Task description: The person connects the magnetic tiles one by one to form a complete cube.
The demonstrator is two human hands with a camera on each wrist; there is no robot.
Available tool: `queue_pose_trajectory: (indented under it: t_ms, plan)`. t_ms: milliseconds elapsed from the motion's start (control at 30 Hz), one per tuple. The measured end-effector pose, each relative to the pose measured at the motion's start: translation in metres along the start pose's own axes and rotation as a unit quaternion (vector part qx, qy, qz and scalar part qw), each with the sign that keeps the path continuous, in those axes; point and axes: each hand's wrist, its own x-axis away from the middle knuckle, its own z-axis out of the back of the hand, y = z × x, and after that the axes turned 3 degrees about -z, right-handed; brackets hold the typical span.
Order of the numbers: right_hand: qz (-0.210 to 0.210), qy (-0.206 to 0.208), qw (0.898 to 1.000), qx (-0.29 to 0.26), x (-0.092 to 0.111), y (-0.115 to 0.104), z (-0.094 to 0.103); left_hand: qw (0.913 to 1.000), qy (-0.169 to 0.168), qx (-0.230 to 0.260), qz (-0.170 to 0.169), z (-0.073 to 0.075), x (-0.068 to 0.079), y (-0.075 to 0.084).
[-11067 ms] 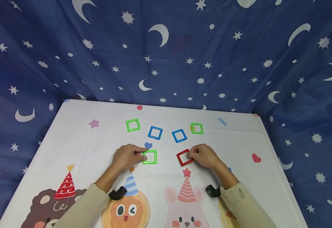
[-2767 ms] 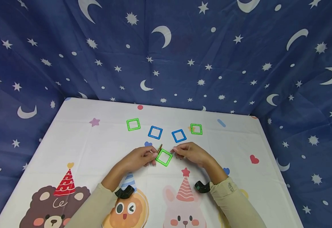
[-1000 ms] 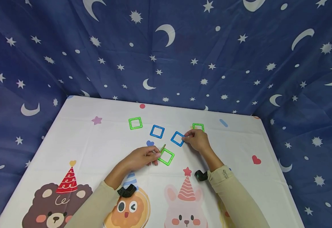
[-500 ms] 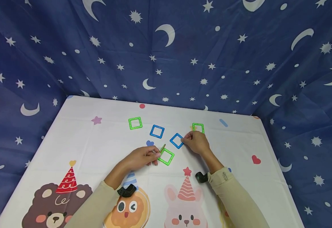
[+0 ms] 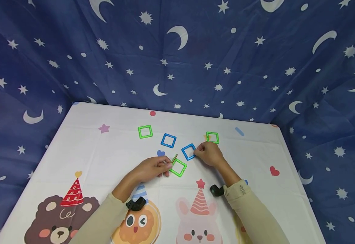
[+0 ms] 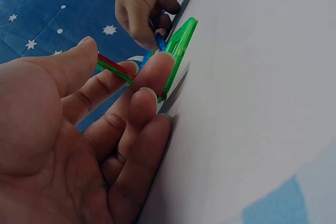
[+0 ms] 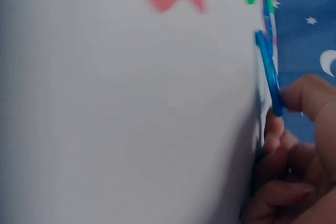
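Observation:
My left hand (image 5: 153, 166) pinches a red magnetic tile (image 6: 111, 66), a square frame standing on edge; in the head view only its thin edge shows. A green tile (image 5: 179, 167) lies nearly flat against its foot, touching my left fingertips. My right hand (image 5: 209, 153) pinches the right corner of a blue tile (image 5: 188, 151), just behind and right of the green one, with a small gap between them. In the right wrist view the blue tile (image 7: 270, 74) is tilted between thumb and fingers. Its contact with the table is hard to tell.
Another blue tile (image 5: 168, 140) lies farther back, with a green tile (image 5: 145, 131) to its left. One more green tile (image 5: 212, 137) lies just behind my right hand. The white table cover (image 5: 241, 217) has printed animals; a starry blue curtain (image 5: 177, 67) hangs behind.
Earlier the red tile lay flat in my right hand; now it stands upright in my left, against the green one. My right hand has taken the blue tile, turning and drawing it nearer.

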Motion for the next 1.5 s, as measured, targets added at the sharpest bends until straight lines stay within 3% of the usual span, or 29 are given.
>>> queue_pose_trajectory:
  t_ms: [100, 233, 467, 767, 1100, 1500]
  plan:
    - [-0.007, -0.036, 0.997, -0.070, 0.001, 0.002, 0.002, 1.0000, -0.001, -0.001, 0.000, 0.000, 0.000, 0.000]
    - [-0.029, -0.072, 0.986, -0.151, 0.004, 0.001, 0.006, 1.0000, 0.000, 0.000, 0.001, 0.001, 0.000, 0.000]
    - [-0.070, -0.133, 0.962, -0.227, 0.008, -0.005, 0.007, 1.0000, 0.002, 0.000, 0.010, 0.000, 0.000, 0.000]
    - [-0.064, -0.164, 0.950, -0.258, 0.010, -0.009, 0.004, 1.0000, -0.002, 0.001, 0.003, 0.001, 0.000, 0.000]
    - [-0.067, -0.172, 0.948, -0.260, 0.009, -0.010, 0.003, 0.9999, -0.004, 0.000, 0.010, 0.001, -0.001, 0.000]
    - [-0.035, -0.205, 0.944, -0.258, 0.010, -0.018, 0.003, 1.0000, -0.001, -0.002, 0.008, 0.001, 0.001, 0.001]
